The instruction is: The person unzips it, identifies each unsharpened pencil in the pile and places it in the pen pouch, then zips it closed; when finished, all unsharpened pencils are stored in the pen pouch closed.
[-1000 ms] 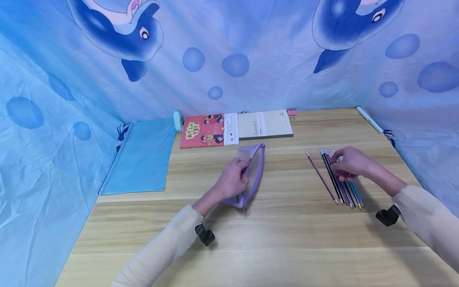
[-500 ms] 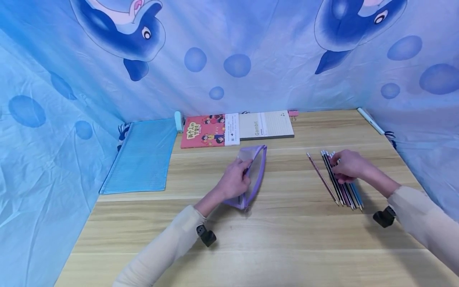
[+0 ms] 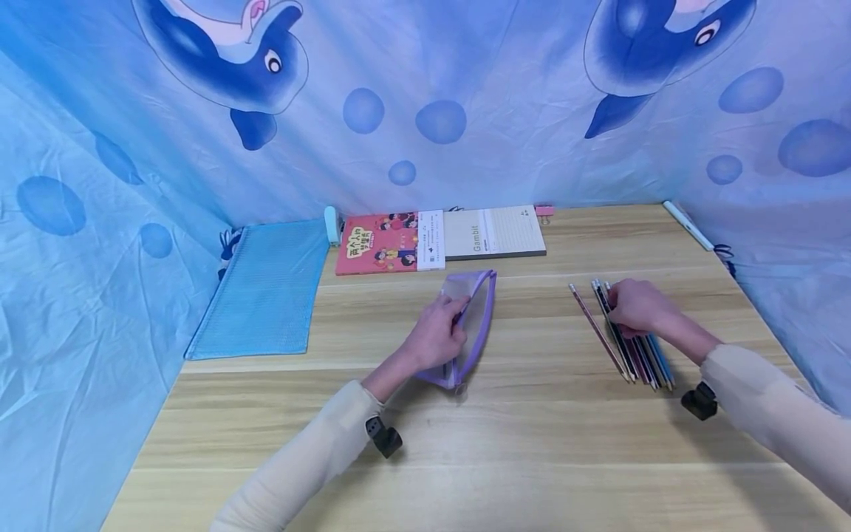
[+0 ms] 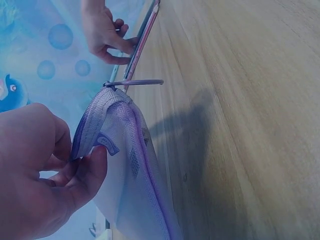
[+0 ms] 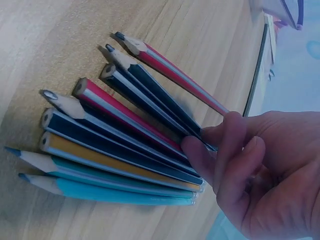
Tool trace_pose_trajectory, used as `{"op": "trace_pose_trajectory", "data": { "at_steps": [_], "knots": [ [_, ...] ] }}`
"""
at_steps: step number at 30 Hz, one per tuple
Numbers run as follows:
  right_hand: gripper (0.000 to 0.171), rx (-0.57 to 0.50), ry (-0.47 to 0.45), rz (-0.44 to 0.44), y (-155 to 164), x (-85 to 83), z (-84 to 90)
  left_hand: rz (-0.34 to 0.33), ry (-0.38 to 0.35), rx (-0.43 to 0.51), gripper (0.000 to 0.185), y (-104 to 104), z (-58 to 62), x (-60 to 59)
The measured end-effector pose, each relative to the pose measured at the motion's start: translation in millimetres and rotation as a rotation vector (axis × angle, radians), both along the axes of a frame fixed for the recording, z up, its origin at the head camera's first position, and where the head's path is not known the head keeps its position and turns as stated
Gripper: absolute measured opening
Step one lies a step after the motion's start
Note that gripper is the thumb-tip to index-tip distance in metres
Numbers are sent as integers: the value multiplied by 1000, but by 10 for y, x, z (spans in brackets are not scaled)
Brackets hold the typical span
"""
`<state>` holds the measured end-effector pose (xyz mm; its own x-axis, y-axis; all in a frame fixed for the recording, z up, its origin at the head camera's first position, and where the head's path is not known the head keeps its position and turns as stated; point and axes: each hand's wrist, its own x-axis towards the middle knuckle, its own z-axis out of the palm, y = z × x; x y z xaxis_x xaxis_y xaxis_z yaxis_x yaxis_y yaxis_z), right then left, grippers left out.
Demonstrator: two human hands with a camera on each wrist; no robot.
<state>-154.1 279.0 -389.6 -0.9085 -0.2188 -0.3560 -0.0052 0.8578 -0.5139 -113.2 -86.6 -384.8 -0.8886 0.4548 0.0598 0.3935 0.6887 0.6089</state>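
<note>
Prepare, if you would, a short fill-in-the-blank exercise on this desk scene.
1. The left grip holds a mesh pouch edged in ____.
2. The person's ____ grip touches the pencils.
3. In the head view, the red book lies to the ____ of the notepad.
4. The clip beside the notepad is ____.

Missing words: purple; right; left; pink.

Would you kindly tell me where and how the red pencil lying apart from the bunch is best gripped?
I'd pinch the red pencil across its blunt half, coming from above and slightly left. It lies flat and slanted: its gap to the bunch is widest at that end and narrows toward the point, while bare table lies on its left.
</note>
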Motion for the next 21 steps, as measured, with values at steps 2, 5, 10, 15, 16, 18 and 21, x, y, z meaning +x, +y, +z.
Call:
{"op": "trace_pose_trajectory", "data": {
  "at_steps": [2, 5, 10, 15, 16, 18, 21],
  "knots": [
    [7, 2, 15, 7, -5, -6, -8, 0, 1, -3, 67, 3, -1, -2],
    [13, 18, 41, 21, -11, -11, -12, -1, 4, -4, 66, 6, -3, -4],
    [10, 82, 78, 56, -33, -21, -19, 0, 11, -10, 66, 4, 3, -4],
    [5, 102, 99, 65, -38, -48, -24, -1, 12, -14, 66, 3, 8, -7],
    [6, 92, 94, 58, -33, -53, -24, -2, 12, -15, 66, 4, 9, -7],
    [10, 68, 80, 42, -27, -57, -11, -4, 13, -14, 66, 5, 11, -7],
    [18, 27, 71, 21, -17, -65, 30, -5, 13, -15, 66, 4, 15, -5]
  ]
}}
